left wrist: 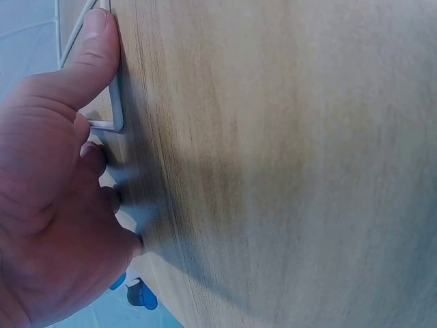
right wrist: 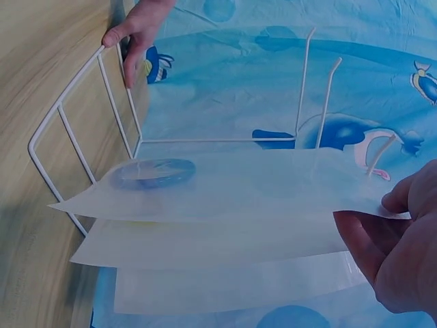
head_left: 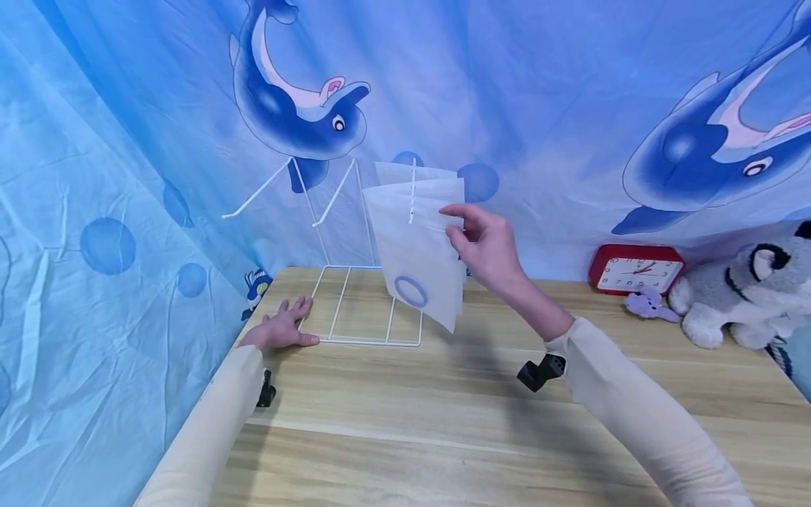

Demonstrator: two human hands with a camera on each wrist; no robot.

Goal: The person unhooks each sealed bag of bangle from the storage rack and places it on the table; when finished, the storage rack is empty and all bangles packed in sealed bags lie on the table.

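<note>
A white wire rack (head_left: 370,343) stands at the back of the table, its upper arms pointing forward. From its right arm hang several thin, translucent white bags (head_left: 412,243). A bluish ring (head_left: 411,291) shows through the lower part of the front bag. My right hand (head_left: 491,246) pinches the front bag's right edge; in the right wrist view the thumb lies on one side and the fingers behind. My left hand (head_left: 283,327) rests at the rack's front left corner, thumb (left wrist: 95,58) along the front wire, the other fingers spread over the side wire.
At the back right stand a red-framed clock (head_left: 636,269), a small purple toy (head_left: 650,304) and a grey-and-white plush dog (head_left: 754,289). Blue dolphin-print curtain (head_left: 538,91) hangs behind and to the left of the wooden table (head_left: 393,422).
</note>
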